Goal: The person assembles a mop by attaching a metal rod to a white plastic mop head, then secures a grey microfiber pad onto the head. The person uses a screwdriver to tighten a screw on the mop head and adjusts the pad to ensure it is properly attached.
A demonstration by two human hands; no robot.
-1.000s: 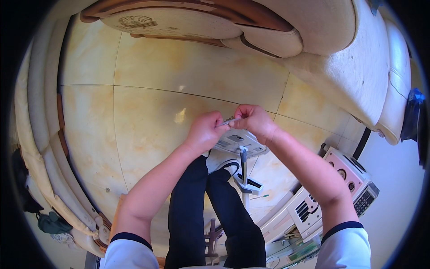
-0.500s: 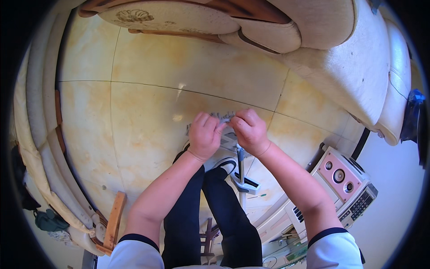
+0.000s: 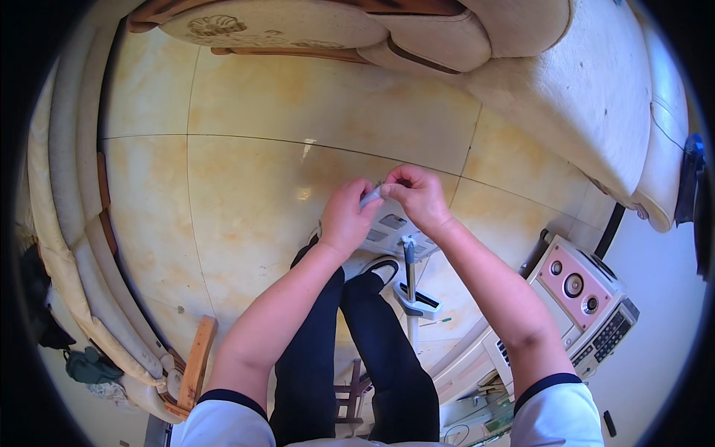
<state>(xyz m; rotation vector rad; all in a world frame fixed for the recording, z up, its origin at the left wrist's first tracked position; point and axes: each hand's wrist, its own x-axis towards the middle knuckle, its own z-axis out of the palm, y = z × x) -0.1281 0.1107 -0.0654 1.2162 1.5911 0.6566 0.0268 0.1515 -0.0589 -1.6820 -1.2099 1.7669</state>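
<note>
In front of my legs both hands are raised close together. My left hand (image 3: 348,216) is closed round a small grey-white piece (image 3: 370,197), perhaps cloth or a strip. With thumb and forefinger, my right hand (image 3: 418,197) pinches the far end of that piece. Just below the hands sits a white flat mop head (image 3: 380,240) with grey inset pads, partly hidden by my left hand. Its handle (image 3: 410,261) runs down toward my right leg and carries a white-and-black sliding part (image 3: 418,302).
A cream sofa with wooden trim (image 3: 298,28) spans the far side; another long cream seat (image 3: 71,201) lines the left. A pink-fronted speaker (image 3: 572,284) stands on a white cabinet at right. A wooden stool (image 3: 350,395) shows between my legs over the tiled floor (image 3: 246,97).
Both hands have risen slightly, with the right fingers now pinching more openly. Grey fringe seen behind the hands earlier no longer shows, and more of the mop head is visible.
</note>
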